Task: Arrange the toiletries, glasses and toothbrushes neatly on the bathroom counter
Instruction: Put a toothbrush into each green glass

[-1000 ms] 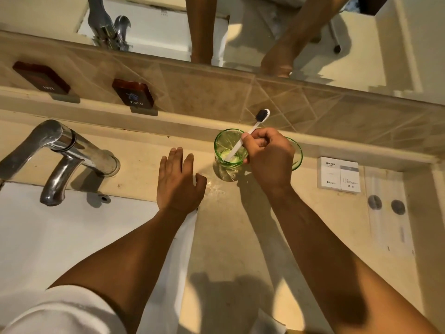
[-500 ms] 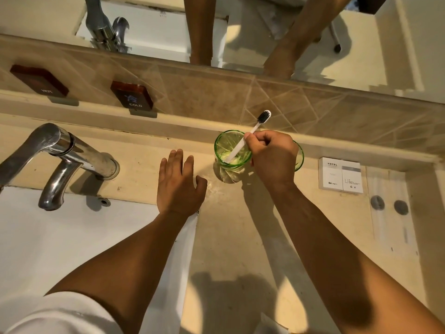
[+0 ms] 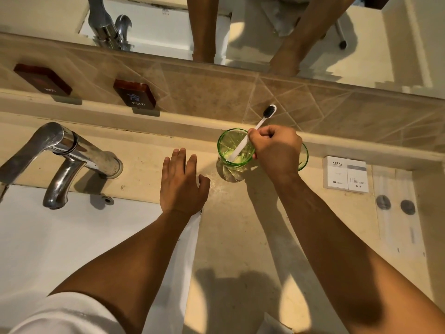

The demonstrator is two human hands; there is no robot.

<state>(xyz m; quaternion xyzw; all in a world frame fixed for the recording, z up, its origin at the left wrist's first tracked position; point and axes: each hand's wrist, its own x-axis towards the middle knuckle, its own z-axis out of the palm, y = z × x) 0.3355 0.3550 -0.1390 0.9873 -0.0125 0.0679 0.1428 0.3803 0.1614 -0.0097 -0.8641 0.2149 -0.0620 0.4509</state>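
A green glass [image 3: 234,150] stands at the back of the beige counter [image 3: 236,232]. A white toothbrush [image 3: 261,122] with black bristles leans in it, handle end at the bottom, head up toward the tiles. My right hand [image 3: 277,150] pinches the toothbrush handle just above the rim. A second green glass [image 3: 304,156] shows only as an edge behind that hand. My left hand [image 3: 180,184] lies flat on the counter to the left of the glass, fingers straight. Two white hotel toiletry boxes [image 3: 345,173] sit side by side to the right.
A chrome faucet [image 3: 62,160] juts over the white basin [image 3: 60,249] at left. Dark HOT [image 3: 42,79] and COLD [image 3: 134,94] signs sit on the back ledge. Two round grey items in clear wrappers [image 3: 395,206] lie at far right. A mirror [image 3: 265,25] runs above the tiles.
The toothbrush has sunk lower into the green glass with my right hand following it down. My left hand stays flat on the counter.
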